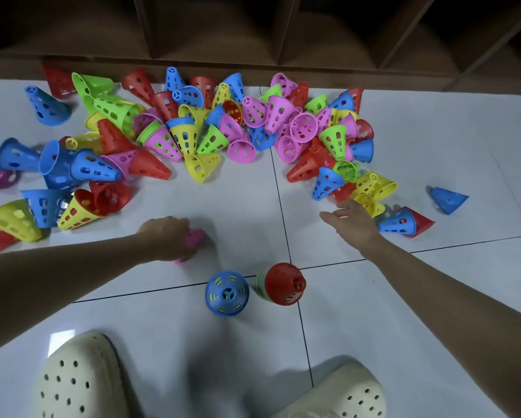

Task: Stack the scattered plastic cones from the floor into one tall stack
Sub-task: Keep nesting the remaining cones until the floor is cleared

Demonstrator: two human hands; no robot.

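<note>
Many perforated plastic cones in red, blue, yellow, green and pink lie scattered in a pile (193, 128) across the white tiled floor. Two upright stacks stand near me: one topped by a blue cone (226, 293) and a taller one topped by a red cone (283, 284). My left hand (169, 236) grips a pink cone (194, 238) just above the floor, left of the stacks. My right hand (351, 223) stretches forward with fingers spread, next to a yellow cone (369, 203) at the pile's right edge, and holds nothing.
A brown wooden shelf unit (253, 40) runs along the far edge of the floor behind the pile. My two feet in cream perforated clogs (81, 378) are at the bottom. A lone blue cone (448, 200) lies far right, and a blue-in-red pair (407, 222) nearer.
</note>
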